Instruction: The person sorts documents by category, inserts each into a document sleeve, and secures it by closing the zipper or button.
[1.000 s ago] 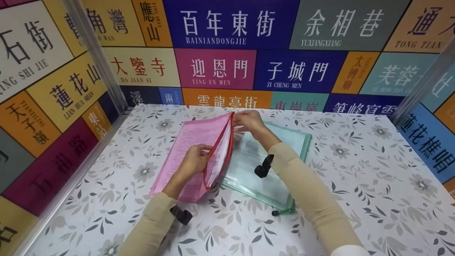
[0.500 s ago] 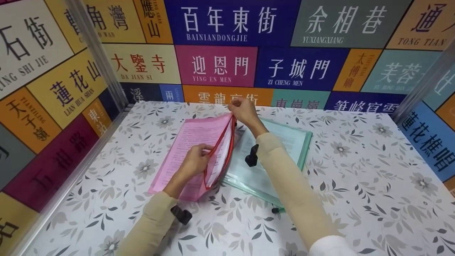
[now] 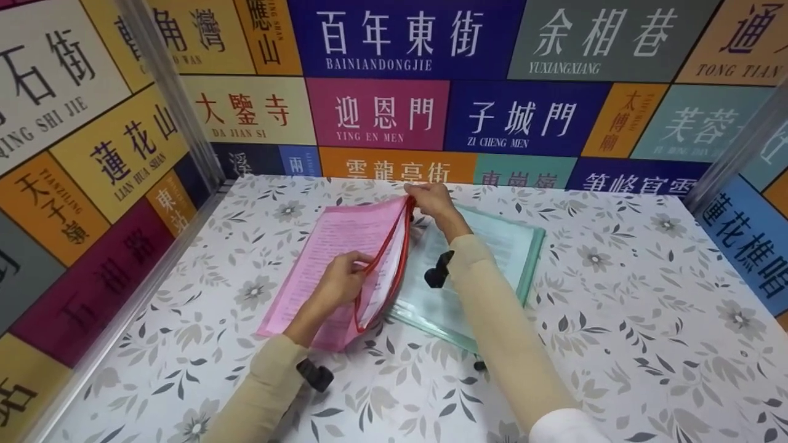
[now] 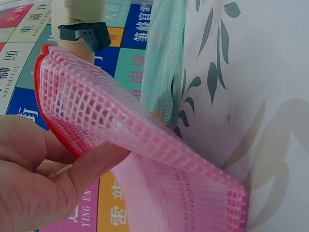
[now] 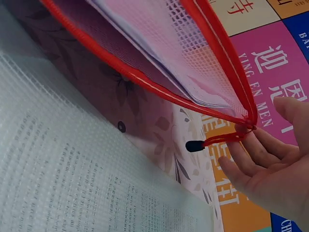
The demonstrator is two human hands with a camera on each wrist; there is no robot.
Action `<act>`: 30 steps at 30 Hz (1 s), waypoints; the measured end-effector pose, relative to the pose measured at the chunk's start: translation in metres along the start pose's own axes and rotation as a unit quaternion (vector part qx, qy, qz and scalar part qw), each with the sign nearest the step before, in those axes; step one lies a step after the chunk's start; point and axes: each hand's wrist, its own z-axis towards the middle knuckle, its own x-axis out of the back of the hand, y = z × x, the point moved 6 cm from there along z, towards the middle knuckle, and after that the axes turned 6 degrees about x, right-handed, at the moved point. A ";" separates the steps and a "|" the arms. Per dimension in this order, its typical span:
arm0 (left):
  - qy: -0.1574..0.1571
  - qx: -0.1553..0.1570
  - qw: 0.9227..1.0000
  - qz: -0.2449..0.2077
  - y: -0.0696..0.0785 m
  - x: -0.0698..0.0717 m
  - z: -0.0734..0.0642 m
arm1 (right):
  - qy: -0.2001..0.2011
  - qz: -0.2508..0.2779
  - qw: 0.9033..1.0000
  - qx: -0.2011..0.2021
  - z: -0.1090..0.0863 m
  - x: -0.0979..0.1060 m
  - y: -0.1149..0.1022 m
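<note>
A pink mesh zipper pouch [image 3: 345, 234] with a red zipper stands part-lifted on the table, its mouth gaping. White papers [image 3: 383, 280] show inside. My left hand [image 3: 338, 280] pinches the near side of the mouth, thumb outside the mesh in the left wrist view. My right hand [image 3: 434, 200] is at the far corner of the mouth. In the right wrist view, its fingers [image 5: 256, 147] touch the zipper end, thumb held apart. A red cord with a black pull tab [image 5: 194, 145] hangs there beside the fingertips.
A green mesh zipper pouch [image 3: 492, 237] with printed sheets inside lies flat to the right, partly under my right forearm. Its dark pull tab [image 3: 480, 365] sits at the near corner. The floral-covered table [image 3: 615, 344] meets sign-covered walls [image 3: 381, 111] behind and at both sides.
My right hand first rose off the far end of the zipper, then came down to the corner again. My left hand keeps its pinch and the pink pouch has barely moved.
</note>
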 end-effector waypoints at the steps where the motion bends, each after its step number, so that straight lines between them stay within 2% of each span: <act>1: 0.001 -0.002 1.000 0.001 0.000 0.000 0.000 | 0.001 0.004 1.000 -0.002 0.000 0.001 0.000; 8: 0.003 -0.046 0.997 0.054 0.009 -0.003 -0.002 | -0.002 0.047 0.999 -0.023 -0.003 0.000 -0.001; 17: -0.028 -0.069 0.992 0.105 0.010 -0.022 -0.001 | 0.011 0.011 0.999 -0.049 -0.007 0.000 -0.003; 20: -0.044 -0.055 0.990 0.120 0.010 -0.027 0.001 | 0.009 -0.001 0.998 -0.061 -0.008 -0.001 -0.005; 23: -0.053 -0.036 0.988 0.137 0.011 -0.029 0.003 | 0.001 0.012 0.997 -0.073 -0.009 -0.001 -0.008; 30: -0.048 -0.022 0.987 0.153 0.016 -0.033 0.011 | -0.013 0.051 0.995 -0.087 -0.014 0.000 -0.015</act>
